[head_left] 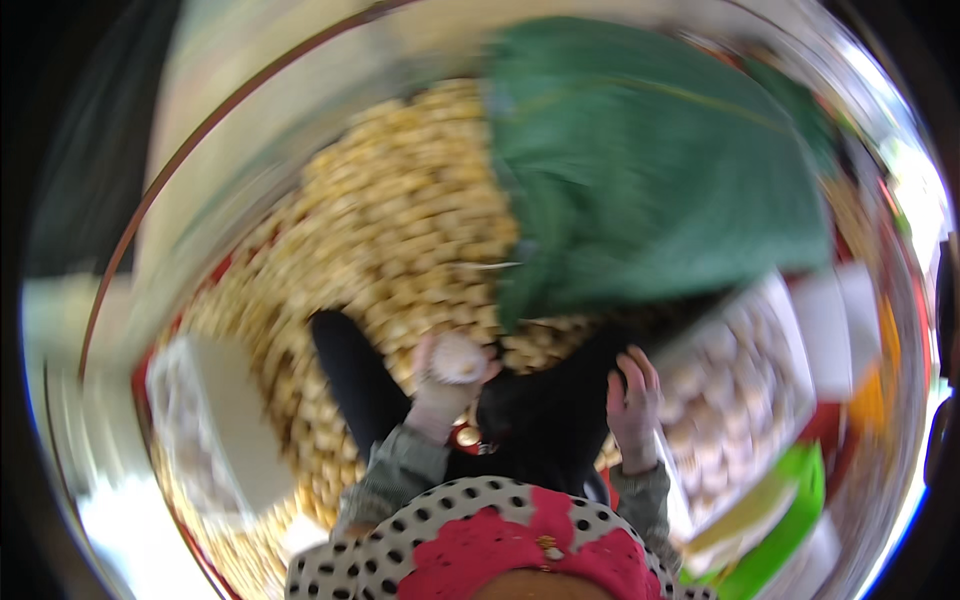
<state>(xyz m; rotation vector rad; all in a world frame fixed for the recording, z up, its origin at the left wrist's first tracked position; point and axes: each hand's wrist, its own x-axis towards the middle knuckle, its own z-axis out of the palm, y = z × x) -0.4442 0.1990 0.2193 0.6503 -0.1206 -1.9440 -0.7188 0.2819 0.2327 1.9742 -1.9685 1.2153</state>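
My left hand (441, 395) is in front of my lap, closed around a pale, roundish thing (458, 359) with a pinkish-white, ridged-looking surface. Blur keeps me from telling its exact kind. My right hand (635, 405) is beside the white box (795, 345) at the right, with its fingers apart and nothing visible in them. Inside that box lie several pale pinkish round things (735, 385), similar in colour to the one in my left hand. A small red and gold thing (468, 437) shows between my legs, near my left wrist.
Many yellowish, blurred pieces (400, 200) cover the area ahead and at the left. A large green sack (650, 170) lies far right. At the left stands another white box (235, 425) with pale contents. A bright green bag (785, 530) is at the lower right.
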